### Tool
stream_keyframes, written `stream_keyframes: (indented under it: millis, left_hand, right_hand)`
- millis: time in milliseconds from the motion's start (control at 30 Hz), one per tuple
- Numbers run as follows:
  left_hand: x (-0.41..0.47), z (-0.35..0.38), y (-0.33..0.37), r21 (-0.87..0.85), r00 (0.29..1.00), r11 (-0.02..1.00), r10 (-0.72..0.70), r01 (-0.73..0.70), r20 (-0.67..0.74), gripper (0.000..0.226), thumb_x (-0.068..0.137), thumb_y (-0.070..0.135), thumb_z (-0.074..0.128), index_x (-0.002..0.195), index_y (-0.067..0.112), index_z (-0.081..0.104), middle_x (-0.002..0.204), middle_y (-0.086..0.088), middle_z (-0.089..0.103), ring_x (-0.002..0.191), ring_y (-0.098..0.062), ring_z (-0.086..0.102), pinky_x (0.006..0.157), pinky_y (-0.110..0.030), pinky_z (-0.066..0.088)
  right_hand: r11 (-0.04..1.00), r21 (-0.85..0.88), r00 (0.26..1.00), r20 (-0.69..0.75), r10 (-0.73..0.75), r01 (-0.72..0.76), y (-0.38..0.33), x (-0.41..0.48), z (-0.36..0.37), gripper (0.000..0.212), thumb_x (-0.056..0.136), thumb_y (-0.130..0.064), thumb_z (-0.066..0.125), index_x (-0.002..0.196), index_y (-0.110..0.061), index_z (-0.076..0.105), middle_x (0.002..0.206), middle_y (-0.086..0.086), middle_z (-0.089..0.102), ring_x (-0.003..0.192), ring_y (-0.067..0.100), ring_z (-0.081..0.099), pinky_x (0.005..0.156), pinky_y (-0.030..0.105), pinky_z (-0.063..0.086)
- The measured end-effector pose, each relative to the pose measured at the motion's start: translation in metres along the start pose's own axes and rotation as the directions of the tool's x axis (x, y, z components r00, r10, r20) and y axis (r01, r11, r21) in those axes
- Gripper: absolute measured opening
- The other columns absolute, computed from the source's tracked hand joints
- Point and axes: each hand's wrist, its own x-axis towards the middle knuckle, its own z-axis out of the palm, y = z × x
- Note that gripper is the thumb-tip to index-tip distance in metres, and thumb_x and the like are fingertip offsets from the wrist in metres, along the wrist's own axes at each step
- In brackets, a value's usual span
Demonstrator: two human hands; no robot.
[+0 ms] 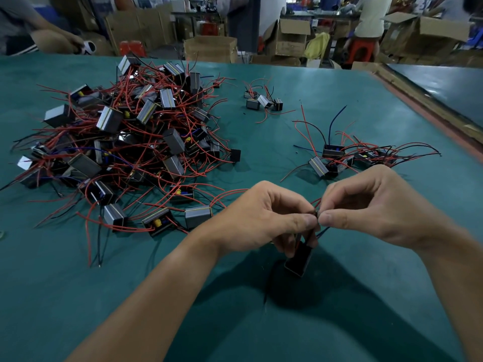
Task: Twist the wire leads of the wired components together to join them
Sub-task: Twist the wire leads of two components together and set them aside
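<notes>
- Components with red and black leads are lying in a big tangled heap (125,142) on the left of the green table mat (261,152), the small grey and black blocks piled over one another.
- A small group of components (253,103) is sitting apart from the heap, farther back near the middle of the mat.
- The left hand (261,223) is curling in from the left, thumb and forefinger pinching the wire leads (315,212) at their tips, the other fingers folded under.
- A black wired component (299,261) is hanging tilted just below both hands, its wires running up into the pinch; I cannot tell whether its lower end is touching the mat.
- The right hand (373,205) is meeting the left, thumb and forefinger pinching the same leads, so the fingertips of the two hands are almost touching.
- A loose cluster of components (333,152) is lying behind the right hand, red, black and blue wires spreading outward.
</notes>
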Motion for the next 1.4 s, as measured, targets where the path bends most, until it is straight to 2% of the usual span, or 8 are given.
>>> stream_keyframes:
  millis: [167,333,567,633,767,967,1200,1400]
  left_hand:
    - [0.002,0.001,-0.004,-0.004,1.0,1.0,0.006,-0.006,-0.026,0.019,0.095,0.01,0.06,0.078,0.012,0.068,0.079,-0.011,0.071,0.052,-0.019,0.059,0.051,-0.024,0.049]
    - [0.004,0.003,-0.008,0.03,0.989,0.999,0.046,-0.042,-0.139,0.014,0.092,0.008,0.065,0.083,0.005,0.074,0.081,-0.031,0.068,0.048,-0.012,0.056,0.048,-0.021,0.049]
    - [0.008,0.013,-0.014,0.538,0.888,0.834,0.336,-0.125,-0.314,0.017,0.089,0.015,0.066,0.073,0.009,0.071,0.056,-0.014,0.046,0.042,-0.02,0.034,0.038,-0.027,0.027]
    - [0.009,0.012,-0.015,0.573,0.875,0.811,0.357,-0.117,-0.327,0.017,0.089,0.017,0.066,0.075,0.01,0.072,0.054,-0.013,0.049,0.042,-0.028,0.041,0.037,-0.028,0.03]
    - [0.01,0.01,-0.016,0.337,0.923,0.938,0.196,-0.079,-0.33,0.016,0.088,0.017,0.061,0.08,0.012,0.074,0.07,-0.011,0.07,0.045,-0.025,0.058,0.043,-0.03,0.047]
    - [0.009,0.008,-0.012,0.003,0.977,0.999,0.045,-0.045,-0.209,0.016,0.094,0.001,0.06,0.086,0.007,0.072,0.074,-0.013,0.071,0.045,-0.013,0.055,0.046,-0.017,0.043]
    - [0.01,0.006,-0.01,0.004,0.975,0.999,0.044,-0.044,-0.22,0.013,0.094,0.0,0.06,0.086,-0.002,0.069,0.077,-0.017,0.07,0.042,-0.012,0.054,0.044,-0.018,0.043]
    - [0.011,0.006,-0.015,0.13,0.958,0.991,0.076,-0.041,-0.277,0.017,0.093,0.008,0.063,0.078,0.012,0.071,0.075,-0.022,0.07,0.045,-0.017,0.055,0.048,-0.024,0.045]
  right_hand:
    - [1.0,0.019,0.999,-0.054,0.003,-0.002,0.001,0.001,0.004,0.013,0.067,-0.015,0.08,0.077,-0.011,0.074,0.072,0.008,0.075,0.063,0.011,0.069,0.063,0.02,0.056]
    - [0.999,-0.047,0.995,-0.098,0.005,-0.01,0.002,0.003,0.006,0.013,0.073,-0.023,0.079,0.073,-0.012,0.072,0.062,0.003,0.069,0.056,0.006,0.059,0.055,0.017,0.047]
    - [0.986,-0.098,0.972,-0.206,0.112,-0.134,0.008,0.007,0.007,0.017,0.071,-0.023,0.07,0.066,-0.007,0.065,0.049,0.005,0.056,0.048,0.014,0.049,0.049,0.03,0.041]
    - [0.987,-0.094,0.968,-0.227,0.105,-0.129,0.009,0.007,0.008,0.016,0.071,-0.022,0.071,0.066,-0.008,0.066,0.051,0.004,0.057,0.048,0.015,0.048,0.049,0.031,0.04]
    - [0.999,-0.049,0.977,-0.215,0.004,-0.015,0.007,0.006,0.01,0.009,0.078,-0.006,0.078,0.077,-0.01,0.071,0.063,0.007,0.066,0.054,0.011,0.055,0.051,0.025,0.046]
    - [0.995,-0.089,0.98,-0.19,-0.051,0.035,0.002,0.003,0.005,0.009,0.074,-0.009,0.071,0.075,-0.016,0.077,0.069,0.014,0.068,0.058,0.02,0.056,0.054,0.035,0.043]
    - [0.978,-0.211,0.983,-0.177,-0.047,0.009,0.005,0.004,0.002,0.026,0.078,0.006,0.075,0.083,-0.019,0.078,0.076,0.006,0.074,0.069,0.029,0.067,0.062,0.03,0.052]
    - [0.941,-0.337,0.983,-0.183,-0.024,-0.039,0.007,0.005,0.001,0.023,0.079,-0.007,0.078,0.08,-0.029,0.078,0.074,-0.001,0.073,0.063,0.025,0.062,0.057,0.037,0.05]
